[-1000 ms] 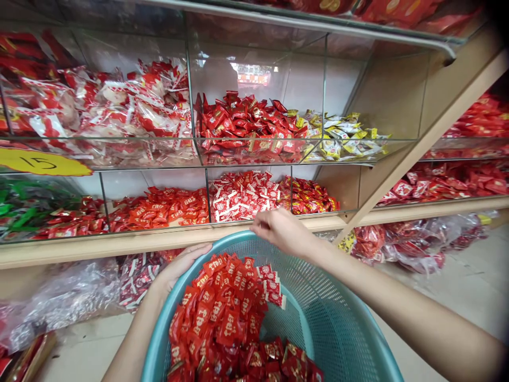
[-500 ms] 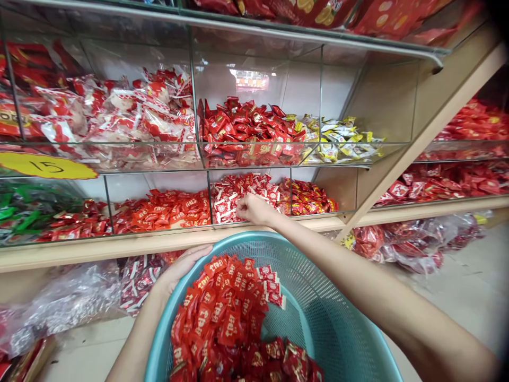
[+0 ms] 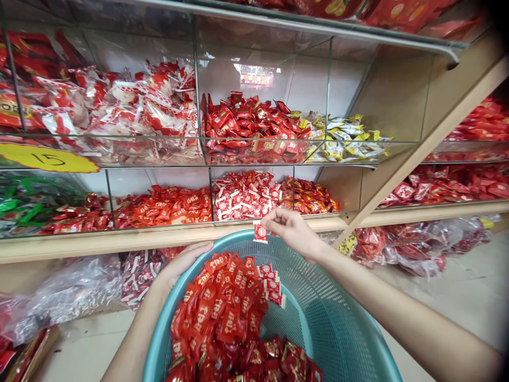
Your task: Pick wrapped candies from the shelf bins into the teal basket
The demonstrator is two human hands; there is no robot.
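Observation:
Between thumb and fingers, my right hand [image 3: 289,232] pinches a red and white wrapped candy [image 3: 261,233] over the far rim of a teal plastic basket [image 3: 338,302]. My left hand [image 3: 186,261] grips the basket's left rim, fingers lying along its edge. Inside the basket lie a heap of red wrapped candies [image 3: 219,302], darker red candies [image 3: 274,353] at the near side, and several red and white candies [image 3: 273,286] on the right of the heap. More red and white candies [image 3: 246,196] fill a shelf compartment just beyond the basket.
A wooden shelf edge [image 3: 159,237] runs behind the basket. Clear dividers separate orange-red candies [image 3: 170,204], red and yellow candies [image 3: 316,197] and green packets [image 3: 32,201]. Above hangs a yellow price tag [image 3: 47,157] reading 15. Plastic bags [image 3: 79,286] lie under the shelf.
My right hand has come back from the red and white candies to above the basket's far rim, with one candy now visible in its fingers. My left hand stays on the rim.

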